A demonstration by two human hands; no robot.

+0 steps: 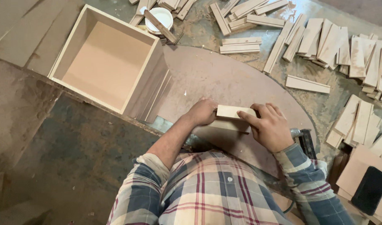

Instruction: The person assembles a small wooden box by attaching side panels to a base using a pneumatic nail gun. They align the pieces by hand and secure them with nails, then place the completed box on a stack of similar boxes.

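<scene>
A small pale wood strip stands on edge on top of a wider wooden piece, on a rounded brown board. My left hand grips the left end of the strip and the piece beneath. My right hand holds the strip's right end, with the fingers laid over it. Plaid sleeves cover both arms.
An open square wooden box sits at the upper left, with thin boards leaning on its right side. A white cup stands behind it. Several cut wood strips lie scattered at right. A black tool and a black pad are at lower right.
</scene>
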